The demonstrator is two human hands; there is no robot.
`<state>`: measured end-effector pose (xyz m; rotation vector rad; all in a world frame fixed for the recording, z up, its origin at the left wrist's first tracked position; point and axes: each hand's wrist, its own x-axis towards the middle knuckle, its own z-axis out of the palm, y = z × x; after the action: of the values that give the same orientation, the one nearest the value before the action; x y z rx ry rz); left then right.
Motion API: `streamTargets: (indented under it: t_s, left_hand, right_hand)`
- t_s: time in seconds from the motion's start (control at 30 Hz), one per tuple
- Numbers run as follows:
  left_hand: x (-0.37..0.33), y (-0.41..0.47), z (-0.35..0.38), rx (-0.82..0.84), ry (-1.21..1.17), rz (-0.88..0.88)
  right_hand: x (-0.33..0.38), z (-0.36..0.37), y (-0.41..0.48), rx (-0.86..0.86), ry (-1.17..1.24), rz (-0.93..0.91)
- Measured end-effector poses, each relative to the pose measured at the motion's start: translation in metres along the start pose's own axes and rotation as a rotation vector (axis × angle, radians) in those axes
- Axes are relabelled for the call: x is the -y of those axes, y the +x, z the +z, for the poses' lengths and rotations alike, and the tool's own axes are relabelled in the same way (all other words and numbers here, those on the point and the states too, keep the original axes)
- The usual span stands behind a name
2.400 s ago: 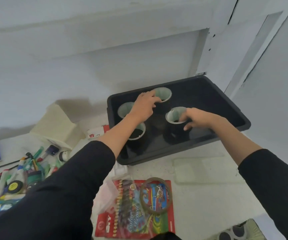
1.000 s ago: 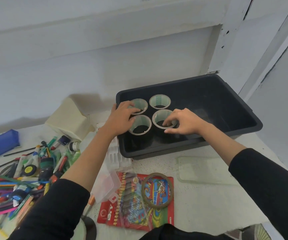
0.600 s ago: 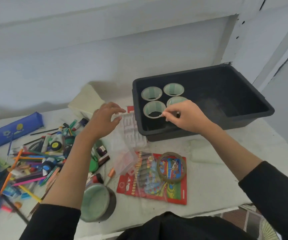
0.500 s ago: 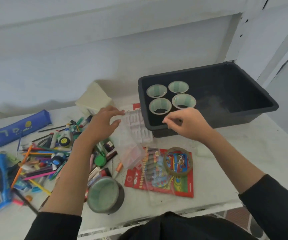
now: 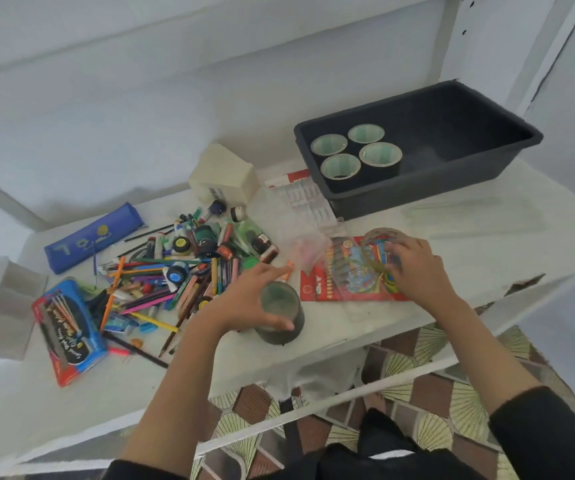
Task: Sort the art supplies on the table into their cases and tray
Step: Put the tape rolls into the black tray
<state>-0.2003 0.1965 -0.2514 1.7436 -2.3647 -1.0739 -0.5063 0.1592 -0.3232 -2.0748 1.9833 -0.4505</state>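
left hand [image 5: 255, 299]: wrapped round the dark tape roll [image 5: 279, 303], thumb on its near side, fingers over the far side.
dark tape roll: stands on end close to the desk's [image 5: 504, 254] front edge, about mid-width.
right hand [image 5: 414, 268]: fingers curled over the right rim of the clear tape ring [image 5: 365, 249]; motion blur, so I can't tell how firm the grip is.
clear tape ring: lies flat on the red crayon pack [image 5: 341, 282], right of the dark tape roll.
tray [image 5: 435, 178]: black, at the desk's far right corner.
four tape rolls [image 5: 380, 155]: upright, two-by-two, in the tray's left end.
loose pile [image 5: 182, 268]: pens, pencils and paint pots, left of centre, just beside my left hand.
blue pencil case [image 5: 92, 237]: behind the pile, toward the far left corner.
red-and-blue pencil pack [image 5: 68, 323]: front left, beside the pile.
clear plastic case [image 5: 310, 206]: against the tray's near left corner.
cream box [image 5: 223, 178]: far edge, left of the tray.
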Motion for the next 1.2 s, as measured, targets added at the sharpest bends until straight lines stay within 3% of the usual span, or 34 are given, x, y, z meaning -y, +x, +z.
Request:
streamTargets:
  t_s: [0.2, 0.37, 0.5, 0.63, 0.83, 1.03, 1.2]
  left_hand:
    - [0.007, -0.002, 0.024, 0.007, 0.179, 0.049]
    - [0.002, -0.004, 0.020, -0.097, 0.012, 0.068]
    - [-0.011, 0.000, 0.010, -0.266, -0.229, 0.140]
    - [-0.034, 0.022, -0.005, -0.417, -0.291, 0.189]
    - [-0.079, 0.086, -0.029, -0.623, -0.356, 0.224]
    - [-0.132, 0.176, -0.058, -0.768, -0.374, 0.177]
    - [-0.164, 0.257, -0.078, -0.743, -0.372, 0.153]
  right_hand:
    - [-0.002, 0.005, -0.010, -0.013, 0.010, 0.040]
    - [0.003, -0.004, -0.007, -0.085, -0.030, 0.056]
    - [0.010, -0.026, -0.007, -0.250, 0.193, 0.043]
    - [0.020, -0.057, 0.012, -0.253, 0.450, -0.028]
    - [0.017, -0.106, 0.068, -0.284, 0.605, -0.134]
    - [-0.039, -0.137, 0.154, -0.186, 0.400, -0.156]
    - [-0.098, -0.147, 0.223, -0.021, 0.111, -0.123]
